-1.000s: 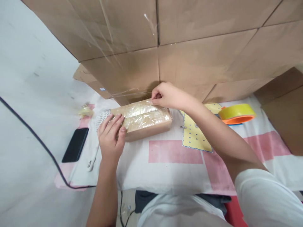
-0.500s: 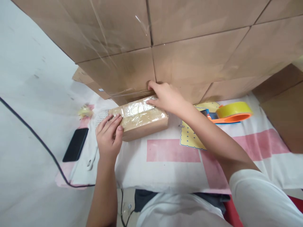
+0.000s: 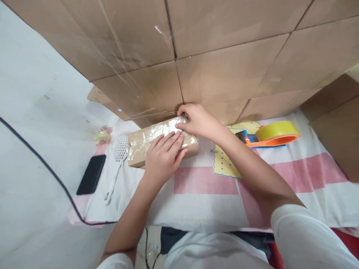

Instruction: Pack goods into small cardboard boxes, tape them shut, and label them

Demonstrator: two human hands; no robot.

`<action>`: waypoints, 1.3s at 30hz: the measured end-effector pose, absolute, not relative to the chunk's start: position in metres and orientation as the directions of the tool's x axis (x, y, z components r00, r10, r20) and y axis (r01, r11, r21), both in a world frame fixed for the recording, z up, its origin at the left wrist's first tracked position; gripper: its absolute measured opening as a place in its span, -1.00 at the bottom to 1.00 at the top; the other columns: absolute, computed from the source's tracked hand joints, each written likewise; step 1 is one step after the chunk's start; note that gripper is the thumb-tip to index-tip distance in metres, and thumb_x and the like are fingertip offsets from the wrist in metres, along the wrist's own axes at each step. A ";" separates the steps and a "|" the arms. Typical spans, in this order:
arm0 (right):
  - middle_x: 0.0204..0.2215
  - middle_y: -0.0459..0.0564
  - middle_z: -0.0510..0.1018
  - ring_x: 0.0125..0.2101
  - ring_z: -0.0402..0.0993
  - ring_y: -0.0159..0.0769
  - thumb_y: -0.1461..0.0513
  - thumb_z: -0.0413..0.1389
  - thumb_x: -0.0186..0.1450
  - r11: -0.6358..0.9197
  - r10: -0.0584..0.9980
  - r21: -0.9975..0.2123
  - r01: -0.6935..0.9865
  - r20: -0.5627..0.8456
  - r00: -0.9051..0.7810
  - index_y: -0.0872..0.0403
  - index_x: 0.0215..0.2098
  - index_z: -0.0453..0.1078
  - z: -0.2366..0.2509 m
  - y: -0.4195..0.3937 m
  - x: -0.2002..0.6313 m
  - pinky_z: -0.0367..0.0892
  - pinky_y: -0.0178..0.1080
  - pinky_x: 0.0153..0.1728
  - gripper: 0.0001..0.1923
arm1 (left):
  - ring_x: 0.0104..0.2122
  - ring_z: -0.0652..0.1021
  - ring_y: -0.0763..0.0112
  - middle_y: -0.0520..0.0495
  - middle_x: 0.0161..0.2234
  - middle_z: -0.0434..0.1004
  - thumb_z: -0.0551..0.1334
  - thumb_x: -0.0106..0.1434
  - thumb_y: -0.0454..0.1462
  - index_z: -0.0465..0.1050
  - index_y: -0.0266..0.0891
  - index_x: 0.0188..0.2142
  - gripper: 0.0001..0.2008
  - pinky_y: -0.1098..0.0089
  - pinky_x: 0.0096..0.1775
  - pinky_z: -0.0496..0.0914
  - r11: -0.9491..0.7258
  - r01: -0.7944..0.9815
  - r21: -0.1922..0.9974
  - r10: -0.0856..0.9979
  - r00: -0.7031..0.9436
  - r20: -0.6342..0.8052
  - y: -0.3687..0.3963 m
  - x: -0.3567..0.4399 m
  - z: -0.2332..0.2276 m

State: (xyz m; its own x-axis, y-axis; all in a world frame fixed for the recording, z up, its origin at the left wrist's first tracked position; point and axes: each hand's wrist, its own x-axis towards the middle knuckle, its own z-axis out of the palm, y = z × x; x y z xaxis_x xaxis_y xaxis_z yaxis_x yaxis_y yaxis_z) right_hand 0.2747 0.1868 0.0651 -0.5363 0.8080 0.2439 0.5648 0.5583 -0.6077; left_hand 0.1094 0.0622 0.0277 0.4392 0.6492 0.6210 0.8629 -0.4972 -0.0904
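cardboard wall point(image 3: 224, 45) behind — both hands point(image 3: 165, 157) flat on box point(image 3: 140, 144).

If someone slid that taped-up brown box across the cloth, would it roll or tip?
Probably neither: the cardboard box lies long and flat on the cloth. Its glossy tape wrap may feel slippery. Both the left hand and right hand press on it without denting it, so it seems stiff.

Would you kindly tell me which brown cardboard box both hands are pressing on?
The small tape-wrapped brown cardboard box lying on the cloth, under the left hand and right hand; the big stacked cartons go untouched.
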 end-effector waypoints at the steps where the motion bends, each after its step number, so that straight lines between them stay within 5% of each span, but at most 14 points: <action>1: -0.25 0.02 0.58 -0.31 0.41 -0.26 0.18 0.30 0.22 0.533 0.827 -0.607 0.589 0.228 -0.513 0.12 -0.11 0.52 0.066 0.187 0.274 0.17 -0.26 -0.28 -0.71 | 0.04 0.66 0.16 -0.16 0.07 0.67 0.25 0.43 -0.24 0.52 -0.24 0.12 -0.70 0.17 0.13 0.41 -0.506 0.857 -0.097 0.627 0.443 0.641 0.062 0.110 0.025; 9: -0.35 0.02 0.57 -0.34 0.40 -0.24 -0.01 0.27 0.26 0.358 0.931 -0.591 0.723 0.167 -0.324 0.08 -0.32 0.52 0.069 0.187 0.266 0.16 -0.23 -0.30 -0.69 | -0.03 0.70 0.17 -0.17 -0.03 0.71 0.29 0.41 -0.31 0.54 -0.28 0.08 -0.73 0.21 0.02 0.48 -0.545 0.831 -0.115 0.523 0.444 0.728 0.060 0.113 0.017; 16: -0.48 -0.09 0.50 -0.47 0.30 -0.35 -0.02 0.31 0.20 0.416 0.872 -0.695 0.587 0.122 -0.474 0.11 -0.31 0.52 0.061 0.190 0.275 0.11 -0.25 -0.39 -0.65 | -0.03 0.70 0.16 -0.16 -0.02 0.71 0.33 0.38 -0.32 0.54 -0.27 0.07 -0.72 0.24 -0.02 0.45 -0.533 0.836 -0.129 0.494 0.432 0.755 0.055 0.114 0.013; 24: -0.43 -0.01 0.56 -0.38 0.38 -0.28 0.14 0.14 0.36 0.419 0.899 -0.684 0.597 0.221 -0.377 0.13 -0.30 0.55 0.059 0.189 0.273 0.20 -0.22 -0.28 -0.77 | -0.04 0.70 0.24 -0.09 -0.07 0.73 0.29 0.37 -0.42 0.55 -0.22 -0.01 -0.77 0.25 0.00 0.37 -0.533 0.840 -0.102 0.464 0.391 0.795 0.053 0.123 0.011; 28: -0.41 0.01 0.57 -0.36 0.39 -0.26 0.19 0.09 0.39 0.386 0.920 -0.679 0.625 0.230 -0.318 0.12 -0.28 0.53 0.060 0.183 0.317 0.24 -0.20 -0.24 -0.79 | -0.16 0.69 0.34 0.03 -0.21 0.74 0.29 0.37 -0.41 0.55 -0.13 -0.12 -0.83 0.26 -0.06 0.35 -0.677 0.728 -0.108 0.378 0.470 0.797 0.045 0.140 -0.003; 32: -0.49 -0.03 0.53 -0.44 0.39 -0.27 0.13 0.09 0.38 0.208 0.968 -0.719 0.663 0.052 -0.246 0.08 -0.38 0.47 0.038 0.159 0.389 0.29 -0.16 -0.29 -0.75 | -0.27 0.66 0.39 -0.01 -0.22 0.71 0.24 0.41 -0.36 0.53 -0.19 -0.09 -0.87 0.34 -0.26 0.39 -0.781 0.622 0.053 0.525 0.609 0.595 0.045 0.165 -0.031; 35: -0.44 -0.02 0.56 -0.42 0.48 -0.24 0.08 0.11 0.35 0.050 0.974 -0.816 0.576 -0.087 -0.207 0.04 -0.35 0.46 0.016 0.135 0.428 0.38 -0.16 -0.31 -0.77 | -0.17 0.67 0.32 -0.14 0.02 0.66 0.18 0.44 -0.32 0.50 -0.25 0.04 -0.77 0.34 -0.24 0.49 -0.716 0.670 0.196 0.663 0.566 0.490 0.056 0.183 -0.051; 39: -0.38 0.02 0.60 -0.34 0.54 -0.19 0.04 0.11 0.34 0.019 0.987 -0.837 0.546 -0.072 -0.144 0.02 -0.31 0.47 0.004 0.120 0.446 0.43 -0.16 -0.31 -0.76 | -0.16 0.68 0.26 -0.25 0.13 0.57 0.11 0.45 -0.32 0.45 -0.26 0.18 -0.65 0.35 -0.29 0.53 -0.585 0.754 0.299 0.806 0.500 0.316 0.077 0.199 -0.064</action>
